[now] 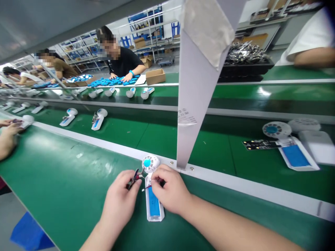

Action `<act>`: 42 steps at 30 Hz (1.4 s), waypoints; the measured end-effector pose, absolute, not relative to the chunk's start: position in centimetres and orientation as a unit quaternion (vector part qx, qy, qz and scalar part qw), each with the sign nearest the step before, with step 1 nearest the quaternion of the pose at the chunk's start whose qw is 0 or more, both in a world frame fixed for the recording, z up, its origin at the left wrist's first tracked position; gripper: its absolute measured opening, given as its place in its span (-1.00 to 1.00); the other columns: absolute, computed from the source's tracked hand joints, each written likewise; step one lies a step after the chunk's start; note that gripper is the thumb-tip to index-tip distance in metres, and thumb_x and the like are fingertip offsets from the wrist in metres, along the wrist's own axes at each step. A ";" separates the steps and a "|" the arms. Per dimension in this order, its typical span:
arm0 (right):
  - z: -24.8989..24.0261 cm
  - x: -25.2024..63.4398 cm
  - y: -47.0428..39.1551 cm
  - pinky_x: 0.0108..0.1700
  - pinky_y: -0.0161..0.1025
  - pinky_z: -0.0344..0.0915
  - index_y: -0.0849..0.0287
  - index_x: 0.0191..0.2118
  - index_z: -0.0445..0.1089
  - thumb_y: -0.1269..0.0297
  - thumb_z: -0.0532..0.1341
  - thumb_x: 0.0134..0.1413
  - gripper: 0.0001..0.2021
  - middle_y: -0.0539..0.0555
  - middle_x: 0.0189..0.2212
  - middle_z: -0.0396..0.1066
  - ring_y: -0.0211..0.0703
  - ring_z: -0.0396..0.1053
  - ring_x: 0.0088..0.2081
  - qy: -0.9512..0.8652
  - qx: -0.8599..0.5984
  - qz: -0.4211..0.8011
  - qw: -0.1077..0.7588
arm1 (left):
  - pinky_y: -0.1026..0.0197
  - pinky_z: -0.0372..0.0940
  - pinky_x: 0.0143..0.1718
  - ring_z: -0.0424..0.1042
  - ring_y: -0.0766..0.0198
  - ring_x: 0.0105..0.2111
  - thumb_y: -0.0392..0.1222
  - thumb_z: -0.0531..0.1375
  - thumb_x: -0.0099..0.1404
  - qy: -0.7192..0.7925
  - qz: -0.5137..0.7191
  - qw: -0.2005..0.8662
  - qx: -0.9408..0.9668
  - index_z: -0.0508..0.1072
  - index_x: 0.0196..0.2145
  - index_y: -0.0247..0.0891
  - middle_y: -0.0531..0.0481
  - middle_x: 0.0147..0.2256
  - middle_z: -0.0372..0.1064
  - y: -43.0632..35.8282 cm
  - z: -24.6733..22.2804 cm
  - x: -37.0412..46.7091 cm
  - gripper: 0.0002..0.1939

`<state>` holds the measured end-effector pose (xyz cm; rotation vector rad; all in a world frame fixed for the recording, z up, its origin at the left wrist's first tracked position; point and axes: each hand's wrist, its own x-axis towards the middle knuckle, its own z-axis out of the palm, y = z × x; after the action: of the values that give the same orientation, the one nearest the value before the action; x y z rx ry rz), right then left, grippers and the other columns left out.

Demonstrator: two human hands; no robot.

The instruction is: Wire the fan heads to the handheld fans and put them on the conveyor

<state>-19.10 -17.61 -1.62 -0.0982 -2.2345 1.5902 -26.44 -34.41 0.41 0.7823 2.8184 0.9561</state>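
Observation:
A white handheld device lies on the green bench, its round head at the top with a blue centre and its handle holding a blue battery. Left of the head, my left hand is closed on a dark circuit board, with fine wires beside it. My right hand pinches over the upper part of the handle, its fingertips near dark and red wires. What exactly those fingertips grip is hidden.
Beyond the white rail, a green conveyor carries similar devices. A metal post rises just past my right hand. An opened device lies at the right. A co-worker's hands are at far left; other people sit across.

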 end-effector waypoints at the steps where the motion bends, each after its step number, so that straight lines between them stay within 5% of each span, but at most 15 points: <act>1: -1.5 -19.0 -17.8 -0.28 -0.29 0.26 0.16 -0.45 0.38 0.52 0.16 0.01 -0.86 0.00 -0.40 0.36 -0.21 0.34 -0.32 -0.811 -0.024 0.550 0.199 | 0.18 0.40 -0.18 0.51 0.19 -0.23 -0.12 0.15 0.31 0.905 0.340 0.031 0.253 0.51 -0.19 -0.15 0.00 -0.22 0.52 -34.3 0.2 -25.7 -0.82; 16: -1.1 -18.8 -18.0 -0.29 -0.25 0.22 0.15 -0.49 0.28 0.49 0.08 0.06 -0.84 0.02 -0.45 0.30 -0.17 0.28 -0.33 -0.880 -0.007 0.434 0.191 | 0.13 0.45 -0.13 0.52 0.16 -0.19 -0.38 0.14 0.30 0.842 0.253 -0.192 0.436 0.46 0.04 -0.15 -0.09 -0.16 0.53 -33.2 -1.1 -23.6 -0.63; 29: -0.8 -18.9 -17.8 -0.16 -0.12 0.27 0.17 -0.40 0.35 0.46 0.05 0.14 -0.82 0.11 -0.38 0.36 -0.06 0.29 -0.27 -0.919 0.038 0.361 0.158 | 0.16 0.45 -0.19 0.51 0.18 -0.26 -0.40 0.12 0.29 0.832 0.236 -0.175 0.470 0.45 0.05 -0.18 -0.11 -0.23 0.53 -33.6 -0.7 -23.3 -0.60; 34: -1.7 -19.2 -18.0 -0.09 -0.15 0.30 0.16 -0.27 0.40 0.33 0.15 0.19 -0.91 0.09 -0.29 0.42 -0.08 0.35 -0.20 -0.892 -0.019 0.426 0.149 | 0.21 0.45 -0.25 0.55 0.18 -0.30 -0.18 0.15 0.30 0.876 0.286 -0.063 0.384 0.57 -0.16 -0.13 -0.03 -0.27 0.57 -34.1 -0.2 -26.3 -0.77; 37: -2.2 -19.1 -18.4 -0.02 -0.13 0.31 0.17 -0.01 0.35 0.21 0.29 0.07 -0.64 0.13 -0.12 0.39 -0.04 0.35 -0.09 -0.854 -0.088 0.477 0.191 | 0.16 0.42 -0.39 0.56 0.07 -0.37 -0.02 0.18 0.24 0.940 0.235 -0.003 0.246 0.59 -0.26 -0.13 -0.01 -0.38 0.58 -33.1 1.1 -31.9 -0.76; 39: -2.5 -19.0 -18.7 0.04 -0.12 0.30 0.17 0.05 0.32 0.21 0.30 0.03 -0.55 0.15 -0.08 0.37 -0.02 0.34 -0.05 -0.843 -0.083 0.487 0.212 | 0.07 0.41 -0.32 0.56 -0.05 -0.28 -0.02 0.18 0.22 0.961 0.182 -0.020 0.207 0.58 -0.17 -0.15 -0.07 -0.32 0.58 -30.9 2.5 -35.7 -0.71; 42: -3.1 -18.9 -19.2 0.01 -0.14 0.31 0.16 -0.06 0.40 0.27 0.27 0.03 -0.69 0.12 -0.15 0.40 -0.04 0.36 -0.08 -0.859 -0.048 0.467 0.204 | -0.14 0.28 0.03 0.39 -0.22 0.04 -0.16 0.20 0.18 0.940 0.191 -0.084 0.270 0.50 -0.01 -0.25 -0.22 -0.06 0.50 -25.4 4.9 -38.9 -0.60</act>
<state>-18.95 -19.17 -3.07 -0.1349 -2.3964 1.3013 -38.86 -25.45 4.93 0.8960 3.1223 0.6338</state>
